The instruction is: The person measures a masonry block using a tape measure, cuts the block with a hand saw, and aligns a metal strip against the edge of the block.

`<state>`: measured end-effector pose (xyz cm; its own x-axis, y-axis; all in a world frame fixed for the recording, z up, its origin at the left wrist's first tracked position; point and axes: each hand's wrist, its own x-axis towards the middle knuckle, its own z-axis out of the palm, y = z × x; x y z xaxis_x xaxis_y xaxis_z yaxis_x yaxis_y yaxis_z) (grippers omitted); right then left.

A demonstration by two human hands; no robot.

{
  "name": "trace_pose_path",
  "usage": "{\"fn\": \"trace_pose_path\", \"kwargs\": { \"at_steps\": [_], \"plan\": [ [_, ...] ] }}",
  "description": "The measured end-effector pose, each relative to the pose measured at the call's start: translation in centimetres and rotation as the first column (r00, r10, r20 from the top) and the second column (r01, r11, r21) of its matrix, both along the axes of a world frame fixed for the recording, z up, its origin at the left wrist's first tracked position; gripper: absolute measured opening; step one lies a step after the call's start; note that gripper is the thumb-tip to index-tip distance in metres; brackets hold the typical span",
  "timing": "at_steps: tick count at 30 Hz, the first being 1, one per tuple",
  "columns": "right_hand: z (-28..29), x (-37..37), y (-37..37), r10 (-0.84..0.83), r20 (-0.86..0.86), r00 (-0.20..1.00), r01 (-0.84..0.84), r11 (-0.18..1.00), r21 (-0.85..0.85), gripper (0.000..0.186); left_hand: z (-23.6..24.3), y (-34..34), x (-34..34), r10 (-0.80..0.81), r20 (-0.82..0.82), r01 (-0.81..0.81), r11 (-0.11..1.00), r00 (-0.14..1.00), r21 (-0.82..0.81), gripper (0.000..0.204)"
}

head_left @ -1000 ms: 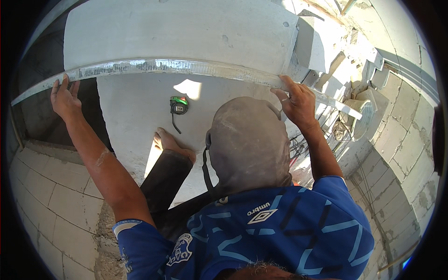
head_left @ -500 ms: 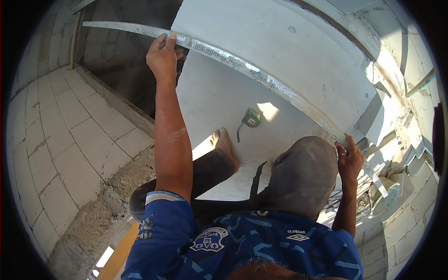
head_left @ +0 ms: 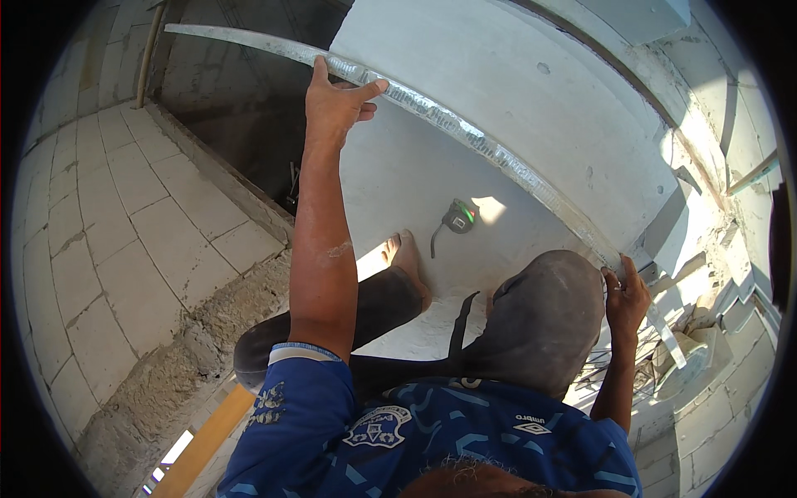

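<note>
A long silvery metal bar [head_left: 432,108] runs slantwise from the far left down to the right, along the near edge of a large pale slab [head_left: 498,62]. My left hand [head_left: 334,108] is on the bar toward its far-left part, index finger and thumb spread along it, the other fingers bent below. Lower right, my right hand [head_left: 626,299] is closed round the bar beside my knee, and the bar's end shows beyond it. Between the bar and my feet, a black and green tape measure [head_left: 458,217] lies on the grey surface with a dark strap trailing from it.
A dark opening [head_left: 241,108] lies at the far left under the bar. Left of me stands a pale block wall [head_left: 108,241] with a rough mortar edge [head_left: 178,365]. Offcuts and a bucket [head_left: 689,365] sit at the right. A wooden plank [head_left: 207,440] is at lower left.
My left hand has shifted right along the bar, its thumb and index finger now farther apart. My right hand keeps its hold. The whole view has swung slightly.
</note>
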<state>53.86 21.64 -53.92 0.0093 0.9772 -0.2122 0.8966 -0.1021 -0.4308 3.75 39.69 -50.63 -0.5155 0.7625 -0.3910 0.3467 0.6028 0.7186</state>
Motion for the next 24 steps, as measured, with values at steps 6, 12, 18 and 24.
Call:
{"fn": "trace_pose_path", "kwargs": {
  "at_steps": [6,12,18,24],
  "plan": [
    [-0.2,0.1,-0.3,-0.006,-0.013,1.0,0.006,1.0,0.007,0.044,-0.3,0.2,-0.2,-0.007,0.015,0.006,0.999,1.0,0.04,0.115],
    [-0.1,0.3,-0.5,-0.007,0.031,0.999,0.008,1.0,-0.03,0.044,-0.8,-0.1,-0.5,0.002,0.066,-0.01,0.993,0.998,0.12,0.116],
    [-0.3,0.0,-0.3,0.029,-0.074,0.997,-0.024,0.997,0.067,0.045,-0.8,-0.5,-0.9,-0.002,0.024,-0.001,0.992,1.0,0.128,0.117],
    [-1.0,1.5,-0.8,0.067,0.023,0.997,-0.069,0.996,0.058,0.044,0.9,-0.3,-0.7,0.04,-0.052,-0.038,0.999,0.998,0.039,0.119]
  ]
}}
